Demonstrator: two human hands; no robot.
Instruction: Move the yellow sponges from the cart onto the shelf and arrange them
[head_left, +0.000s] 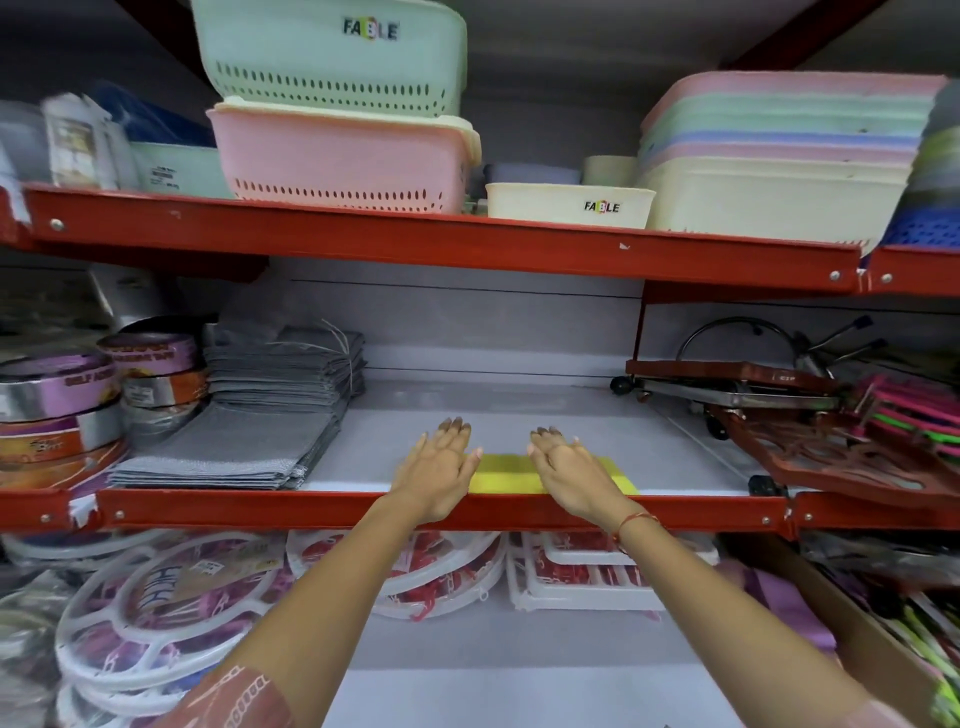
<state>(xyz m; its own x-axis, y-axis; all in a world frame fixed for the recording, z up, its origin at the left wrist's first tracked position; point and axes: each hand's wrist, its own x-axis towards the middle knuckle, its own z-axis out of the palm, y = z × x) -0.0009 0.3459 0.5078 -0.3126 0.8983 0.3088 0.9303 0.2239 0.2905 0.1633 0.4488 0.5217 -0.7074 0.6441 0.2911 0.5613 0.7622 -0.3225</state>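
Both hands, left hand (441, 462) and right hand (563, 462), rest flat with grip wide on the yellow sponges (506, 474) at the shelf (467, 415) near edge; push evenly toward the far side, keeping them square.

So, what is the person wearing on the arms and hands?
Both hands, left and right, are bare, without gloves. The right wrist has a thin red thread bracelet. Near the elbows, short pinkish-red sleeves with a white chain-like print begin.
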